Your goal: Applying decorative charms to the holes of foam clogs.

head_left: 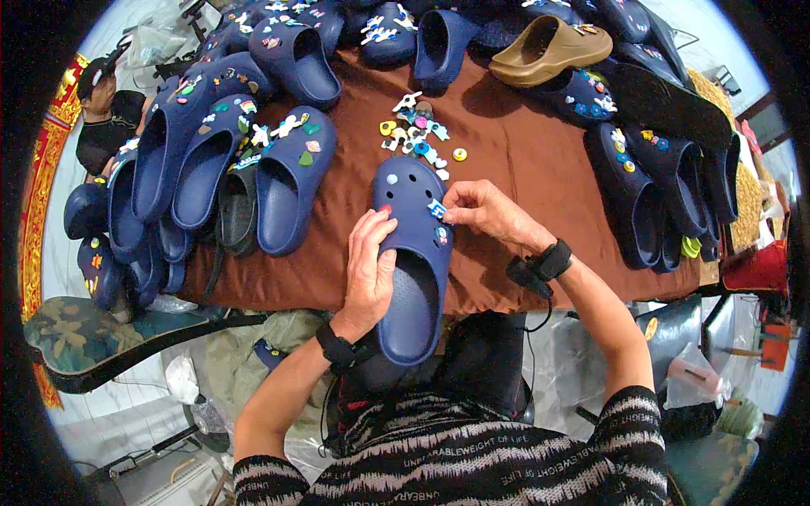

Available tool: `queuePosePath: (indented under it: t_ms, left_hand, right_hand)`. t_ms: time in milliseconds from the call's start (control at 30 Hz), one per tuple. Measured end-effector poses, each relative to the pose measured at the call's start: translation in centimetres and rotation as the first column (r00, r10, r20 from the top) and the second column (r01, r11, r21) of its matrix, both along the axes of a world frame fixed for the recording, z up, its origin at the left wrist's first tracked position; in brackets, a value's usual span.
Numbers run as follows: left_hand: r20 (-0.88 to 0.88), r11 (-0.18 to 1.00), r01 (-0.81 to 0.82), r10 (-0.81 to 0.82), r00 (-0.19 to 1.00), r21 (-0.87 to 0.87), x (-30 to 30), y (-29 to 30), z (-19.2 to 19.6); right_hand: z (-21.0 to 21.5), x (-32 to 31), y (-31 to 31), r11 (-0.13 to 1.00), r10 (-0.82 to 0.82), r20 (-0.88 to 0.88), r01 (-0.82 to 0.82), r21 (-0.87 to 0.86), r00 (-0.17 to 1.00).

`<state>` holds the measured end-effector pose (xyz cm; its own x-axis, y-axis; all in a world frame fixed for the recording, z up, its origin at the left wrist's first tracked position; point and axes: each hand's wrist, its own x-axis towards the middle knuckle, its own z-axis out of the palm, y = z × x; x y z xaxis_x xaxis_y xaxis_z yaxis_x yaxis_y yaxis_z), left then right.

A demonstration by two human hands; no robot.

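Observation:
A navy blue clog (pixel 413 295) lies sole down across the table's near edge, its toe pointing away from me. My left hand (pixel 368 257) grips it along the left side, fingers on the upper and thumb near the opening. On the right side of the upper, my right hand (pixel 489 212) pinches a small blue and white shoe charm (pixel 435 209) against the clog. Just below it sits another charm (pixel 442 235), and a pale round one (pixel 391 179) is at the upper left. Several round holes show in the toe. Beyond the toe lies a loose pile of colourful charms (pixel 415 128).
Decorated navy clogs crowd the left (pixel 291 181), the back and the right (pixel 624 198) of the brown-covered table (pixel 531 160). A tan clog (pixel 553 52) stands at the back right. A camouflage-patterned seat (pixel 93 337) is at the left, and another person (pixel 110 126) sits far left.

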<state>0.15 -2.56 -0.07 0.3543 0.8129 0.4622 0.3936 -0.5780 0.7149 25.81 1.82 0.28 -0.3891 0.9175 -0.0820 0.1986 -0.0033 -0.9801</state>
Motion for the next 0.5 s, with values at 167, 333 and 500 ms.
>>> queuePosePath:
  t_ms: [167, 333, 500]
  left_hand:
    - [0.003, 1.0, -0.006, 0.006, 1.0, -0.002, 0.1, 0.0, 0.0]
    - [-0.014, 1.0, 0.001, -0.001, 1.0, -0.001, 0.1, 0.0, -0.1]
    - [-0.004, 1.0, -0.005, 0.004, 1.0, -0.019, 0.4, 0.0, -0.1]
  right_hand:
    - [1.0, -0.5, -0.6, 0.997, 0.065, -0.097, -0.068, -0.028, 0.993]
    - [2.7, -1.5, -1.4, 0.989, 0.013, -0.136, -0.033, -0.145, 0.991]
    - [1.3, -0.2, -2.7, 0.998, -0.064, -0.014, 0.064, -0.013, 0.998]
